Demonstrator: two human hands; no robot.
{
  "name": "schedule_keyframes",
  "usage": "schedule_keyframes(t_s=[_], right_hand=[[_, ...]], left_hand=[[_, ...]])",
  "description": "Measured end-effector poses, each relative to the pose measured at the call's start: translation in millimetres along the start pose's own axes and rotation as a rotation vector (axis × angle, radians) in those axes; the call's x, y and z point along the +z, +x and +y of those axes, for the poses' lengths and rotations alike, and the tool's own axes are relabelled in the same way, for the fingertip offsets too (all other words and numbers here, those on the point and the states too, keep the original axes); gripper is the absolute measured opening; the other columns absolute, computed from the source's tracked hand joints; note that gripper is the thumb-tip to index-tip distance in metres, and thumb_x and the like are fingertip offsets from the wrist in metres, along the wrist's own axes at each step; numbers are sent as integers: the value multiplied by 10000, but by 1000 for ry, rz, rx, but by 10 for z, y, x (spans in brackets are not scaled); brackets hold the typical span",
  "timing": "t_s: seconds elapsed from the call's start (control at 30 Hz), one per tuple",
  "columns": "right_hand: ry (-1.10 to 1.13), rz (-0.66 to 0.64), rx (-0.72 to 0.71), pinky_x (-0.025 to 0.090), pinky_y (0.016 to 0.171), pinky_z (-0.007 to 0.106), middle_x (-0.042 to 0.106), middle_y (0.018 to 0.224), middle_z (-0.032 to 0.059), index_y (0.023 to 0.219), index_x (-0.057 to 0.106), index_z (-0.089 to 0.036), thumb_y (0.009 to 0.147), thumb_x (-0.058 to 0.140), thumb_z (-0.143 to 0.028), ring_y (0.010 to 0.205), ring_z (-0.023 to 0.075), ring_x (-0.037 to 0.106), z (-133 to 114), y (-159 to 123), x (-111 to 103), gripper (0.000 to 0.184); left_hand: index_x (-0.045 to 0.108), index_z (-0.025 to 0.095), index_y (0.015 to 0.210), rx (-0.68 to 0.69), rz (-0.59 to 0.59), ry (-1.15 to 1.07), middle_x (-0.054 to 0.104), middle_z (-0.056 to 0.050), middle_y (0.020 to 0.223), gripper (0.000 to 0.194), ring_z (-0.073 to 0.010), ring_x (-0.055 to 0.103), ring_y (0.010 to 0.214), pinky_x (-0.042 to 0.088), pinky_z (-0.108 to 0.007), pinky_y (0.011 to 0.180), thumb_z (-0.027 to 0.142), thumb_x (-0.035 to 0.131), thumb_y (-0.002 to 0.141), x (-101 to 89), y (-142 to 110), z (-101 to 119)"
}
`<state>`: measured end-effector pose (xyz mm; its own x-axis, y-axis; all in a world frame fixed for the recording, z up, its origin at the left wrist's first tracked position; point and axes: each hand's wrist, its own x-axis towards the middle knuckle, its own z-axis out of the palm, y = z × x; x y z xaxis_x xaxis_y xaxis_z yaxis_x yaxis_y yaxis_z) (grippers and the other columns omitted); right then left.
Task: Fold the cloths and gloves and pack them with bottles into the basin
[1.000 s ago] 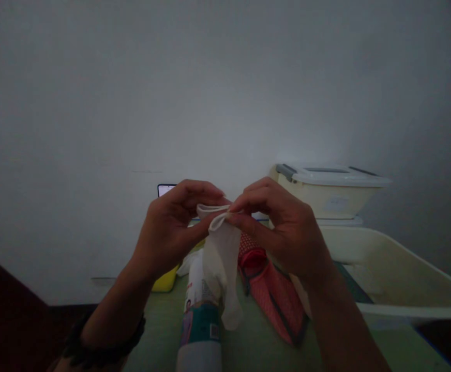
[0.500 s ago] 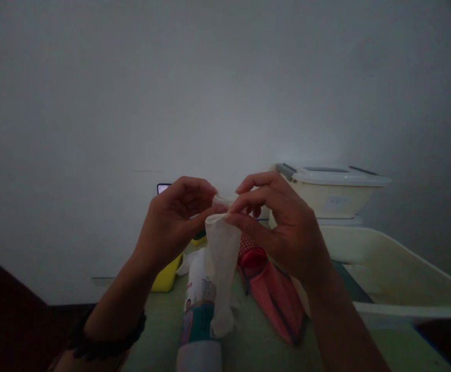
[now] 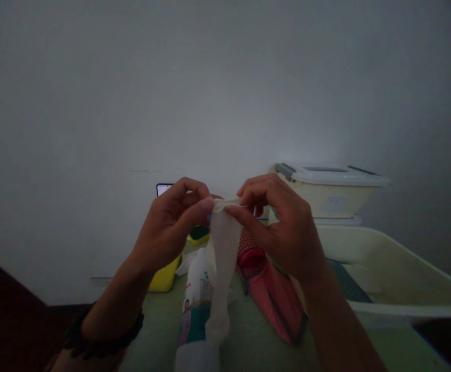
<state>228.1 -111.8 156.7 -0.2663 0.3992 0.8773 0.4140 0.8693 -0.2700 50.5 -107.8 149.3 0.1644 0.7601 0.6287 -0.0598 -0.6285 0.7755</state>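
While a labelled roll [image 3: 198, 315] is partly covered by a hanging white glove [image 3: 224, 243], the glove is held up by its rim above the green table [image 3: 264, 341], pinched between thumb and fingers of both the left hand [image 3: 167, 222] and the right hand [image 3: 282, 225]. Beyond, a red bag [image 3: 274, 299] is seen beside a white tub [image 3: 415, 310]; farther back, a lidded box [image 3: 322, 199] is placed near the wall [image 3: 210, 88].

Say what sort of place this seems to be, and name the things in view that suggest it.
Probably a table in a home, though that is uncertain: it stands by a plain wall, with a lidded storage box, an open pale tub and a printed roll.
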Motion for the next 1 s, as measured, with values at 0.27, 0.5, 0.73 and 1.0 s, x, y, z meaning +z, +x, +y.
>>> schedule_keyframes(t_s=[0.27,0.5,0.73,1.0], right_hand=[[-13,46,0,469,593,251,561,853,-3,796,543,-203,835,631,-237,659,91,499,18,-13,1,102],[7,30,-5,482,596,246,577,873,5,811,592,-191,838,629,-245,688,91,534,8,-10,1,72],[-23,-89,-15,534,653,292,544,1069,49,985,650,-219,835,623,-276,721,104,559,40,-20,-90,163],[-24,-247,-24,517,744,323,516,1163,78,1057,628,-218,891,539,-262,762,112,577,-7,-31,-121,193]], left_hand=[[546,221,836,16,33,30,657,22,701,187,-121,660,607,552,-191,524,165,689,730,48,-2,-7],[641,213,824,141,118,222,705,13,740,84,-126,691,685,566,-183,578,150,664,773,48,-4,-44],[648,217,820,273,148,450,731,1,824,48,-140,695,764,575,-216,657,191,672,788,-67,-27,-3],[681,275,839,371,95,610,742,26,826,71,-149,692,772,559,-252,698,241,694,777,-194,-47,45]])
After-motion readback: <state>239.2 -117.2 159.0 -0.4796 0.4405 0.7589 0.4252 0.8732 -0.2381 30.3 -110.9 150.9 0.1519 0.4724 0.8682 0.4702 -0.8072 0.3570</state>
